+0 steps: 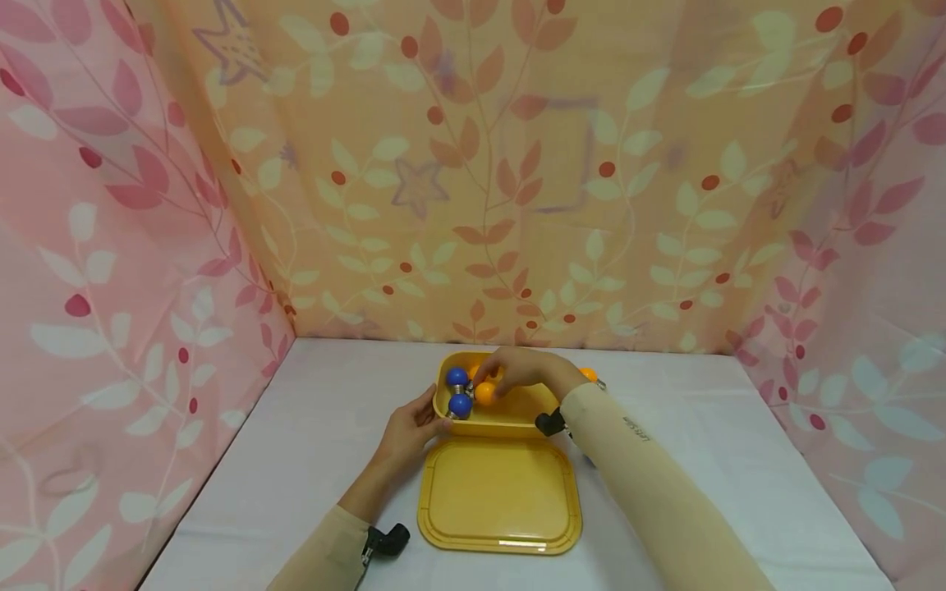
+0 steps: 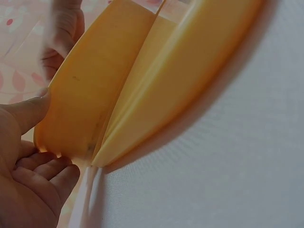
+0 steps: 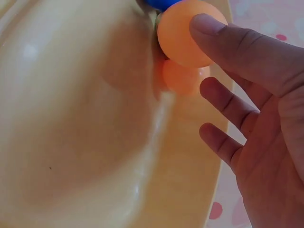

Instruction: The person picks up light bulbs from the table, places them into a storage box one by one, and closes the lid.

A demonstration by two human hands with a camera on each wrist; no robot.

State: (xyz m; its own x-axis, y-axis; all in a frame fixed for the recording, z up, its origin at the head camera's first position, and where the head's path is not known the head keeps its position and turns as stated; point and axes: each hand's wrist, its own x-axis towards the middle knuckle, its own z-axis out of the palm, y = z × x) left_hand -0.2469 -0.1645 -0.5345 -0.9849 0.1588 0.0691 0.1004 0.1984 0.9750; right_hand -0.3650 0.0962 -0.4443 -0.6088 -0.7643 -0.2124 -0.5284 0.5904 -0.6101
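A yellow plastic box stands open near the back of the table. My left hand holds its left end, the thumb and fingers at the box wall. Reaching over the back rim, my right hand pinches an orange bulb inside the box. Two blue bulbs with silver metal bases lie at the box's left end. Another orange bulb sits beside the held one, against the wall.
The yellow lid lies flat on the white-covered table, just in front of the box. Right of the box, partly behind the right arm, is another orange bulb. Patterned cloth walls enclose the back and sides.
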